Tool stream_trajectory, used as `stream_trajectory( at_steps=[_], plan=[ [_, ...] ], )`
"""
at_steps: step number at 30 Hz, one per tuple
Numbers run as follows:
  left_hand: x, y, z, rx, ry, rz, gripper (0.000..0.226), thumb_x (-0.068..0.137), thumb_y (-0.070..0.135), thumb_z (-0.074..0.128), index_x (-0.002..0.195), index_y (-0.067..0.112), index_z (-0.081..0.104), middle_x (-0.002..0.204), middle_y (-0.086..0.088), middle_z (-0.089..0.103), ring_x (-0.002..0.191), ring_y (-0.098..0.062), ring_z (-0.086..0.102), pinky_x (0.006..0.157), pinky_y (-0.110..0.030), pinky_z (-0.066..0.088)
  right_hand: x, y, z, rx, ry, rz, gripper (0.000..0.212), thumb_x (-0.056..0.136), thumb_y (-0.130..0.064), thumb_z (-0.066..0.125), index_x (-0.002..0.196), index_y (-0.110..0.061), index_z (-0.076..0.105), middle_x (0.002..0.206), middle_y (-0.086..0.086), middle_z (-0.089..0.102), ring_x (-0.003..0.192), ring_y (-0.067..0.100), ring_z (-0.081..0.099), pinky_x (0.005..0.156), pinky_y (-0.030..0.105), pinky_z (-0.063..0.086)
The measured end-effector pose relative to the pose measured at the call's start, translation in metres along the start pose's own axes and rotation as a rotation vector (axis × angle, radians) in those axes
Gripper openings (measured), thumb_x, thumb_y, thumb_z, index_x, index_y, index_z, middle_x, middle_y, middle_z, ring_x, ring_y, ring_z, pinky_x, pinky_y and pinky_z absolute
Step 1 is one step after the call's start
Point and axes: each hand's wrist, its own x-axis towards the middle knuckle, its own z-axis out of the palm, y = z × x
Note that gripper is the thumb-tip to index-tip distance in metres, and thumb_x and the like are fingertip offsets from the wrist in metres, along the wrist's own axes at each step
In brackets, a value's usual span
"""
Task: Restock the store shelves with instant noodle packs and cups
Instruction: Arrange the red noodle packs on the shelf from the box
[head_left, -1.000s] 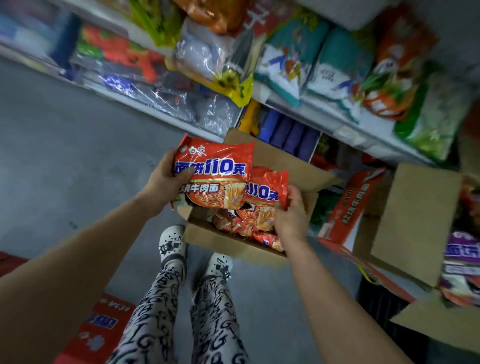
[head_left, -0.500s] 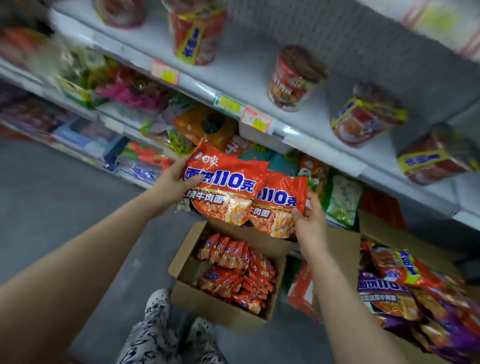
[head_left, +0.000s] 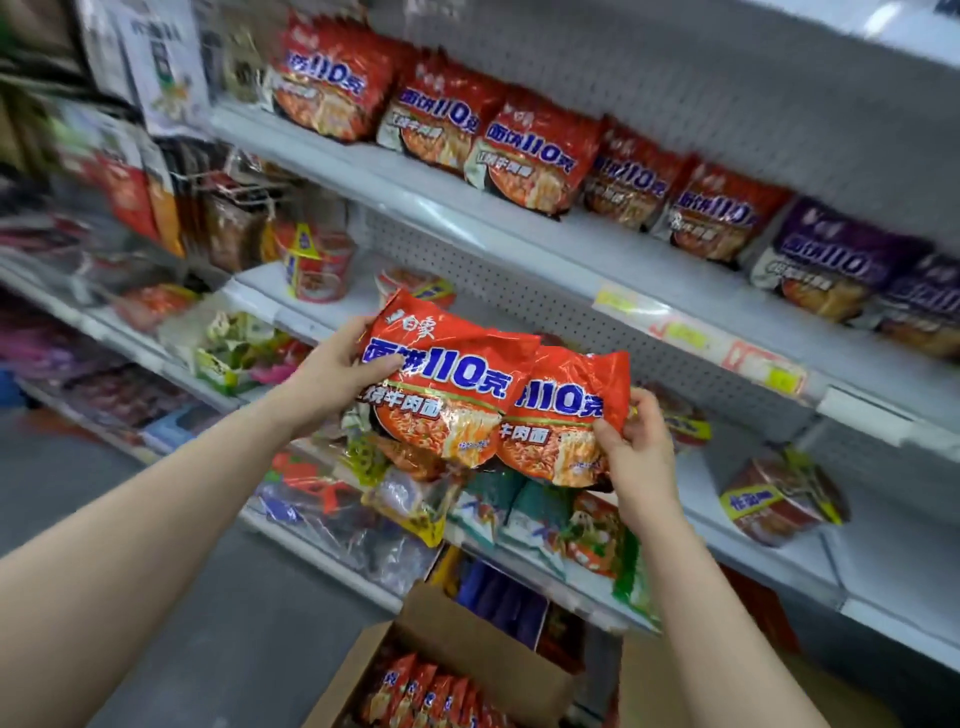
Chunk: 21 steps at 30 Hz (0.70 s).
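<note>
My left hand (head_left: 340, 371) grips a red instant noodle pack (head_left: 447, 395) by its left edge. My right hand (head_left: 636, 452) grips a second red noodle pack (head_left: 561, 421) at its lower right corner; this pack sits partly behind the first. Both packs are held up in front of the middle shelf. On the upper shelf (head_left: 519, 249) stands a row of matching red packs (head_left: 524, 150), with purple packs (head_left: 831, 260) at its right end. Noodle cups (head_left: 314, 265) stand on the middle shelf.
An open cardboard box (head_left: 467, 660) with several red packs stands on the floor below my hands. More noodle cups (head_left: 779, 493) sit on the middle shelf at right. Lower shelves hold mixed snack bags (head_left: 400, 499). Grey floor lies to the left.
Both hands have lifted the two packs from the box up to shelf height. The view has swung upward, so the upper shelf with its row of red packs now shows.
</note>
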Motion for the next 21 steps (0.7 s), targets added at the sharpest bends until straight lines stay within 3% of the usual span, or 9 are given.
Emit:
stream_trajectory(
  at_steps=[4, 6, 9, 12, 15, 19, 21],
  plan=[
    [0.008, 0.036, -0.021, 0.024, -0.003, 0.069, 0.059, 0.076, 0.042, 0.075, 0.127, 0.027, 0.049, 0.116, -0.003, 0.069, 0.102, -0.021, 0.070, 0.081, -0.038, 0.059, 0.015, -0.038, 0.005, 0.051, 0.003, -0.130, 0.049, 0.096, -0.002, 0.057, 0.126, -0.040, 0.049, 0.113, 0.000, 0.068, 0.095, 0.018, 0.070, 0.071, 0.035, 0.059],
    [0.016, 0.047, -0.032, 0.034, 0.012, 0.109, 0.062, 0.076, 0.046, 0.078, 0.127, 0.027, 0.050, 0.118, -0.003, 0.068, 0.104, -0.022, 0.069, 0.084, -0.042, 0.058, 0.022, -0.054, 0.011, 0.100, -0.039, -0.165, 0.059, 0.097, -0.003, 0.056, 0.137, -0.044, 0.042, 0.118, 0.000, 0.067, 0.095, 0.018, 0.072, 0.073, 0.040, 0.061],
    [0.031, 0.059, -0.047, 0.050, 0.048, 0.159, 0.064, 0.078, 0.039, 0.076, 0.132, 0.020, 0.046, 0.119, -0.007, 0.067, 0.106, -0.027, 0.067, 0.090, -0.051, 0.055, 0.035, -0.072, 0.026, 0.113, -0.054, -0.177, 0.061, 0.099, -0.006, 0.054, 0.137, -0.052, 0.039, 0.119, 0.006, 0.067, 0.095, 0.021, 0.073, 0.072, 0.049, 0.062],
    [0.055, 0.069, -0.071, 0.068, 0.051, 0.176, 0.073, 0.072, 0.051, 0.079, 0.131, 0.021, 0.047, 0.118, -0.005, 0.067, 0.105, -0.026, 0.068, 0.089, -0.050, 0.055, 0.054, -0.085, 0.048, 0.116, -0.037, -0.213, 0.059, 0.100, -0.007, 0.054, 0.137, -0.051, 0.040, 0.119, 0.007, 0.068, 0.096, 0.021, 0.072, 0.073, 0.050, 0.061],
    [0.086, 0.079, -0.104, 0.082, 0.030, 0.188, 0.064, 0.081, 0.042, 0.075, 0.133, 0.021, 0.046, 0.120, -0.004, 0.066, 0.106, -0.023, 0.067, 0.089, -0.048, 0.056, 0.078, -0.098, 0.079, 0.130, 0.009, -0.210, 0.053, 0.100, -0.010, 0.054, 0.132, -0.052, 0.047, 0.123, 0.004, 0.066, 0.100, 0.019, 0.071, 0.076, 0.050, 0.061],
    [0.124, 0.094, -0.141, 0.061, -0.002, 0.203, 0.054, 0.084, 0.031, 0.067, 0.133, 0.023, 0.047, 0.120, -0.002, 0.066, 0.107, -0.021, 0.067, 0.088, -0.045, 0.057, 0.108, -0.111, 0.119, 0.155, 0.071, -0.207, 0.049, 0.100, -0.010, 0.054, 0.136, -0.042, 0.049, 0.128, 0.002, 0.065, 0.105, 0.016, 0.069, 0.082, 0.047, 0.060],
    [0.145, 0.102, -0.165, 0.055, -0.014, 0.206, 0.060, 0.081, 0.036, 0.072, 0.134, 0.023, 0.047, 0.120, -0.002, 0.067, 0.107, -0.021, 0.067, 0.089, -0.046, 0.056, 0.122, -0.121, 0.142, 0.162, 0.111, -0.219, 0.047, 0.100, -0.008, 0.053, 0.137, -0.038, 0.050, 0.129, 0.001, 0.064, 0.106, 0.015, 0.068, 0.085, 0.044, 0.060]
  ],
)
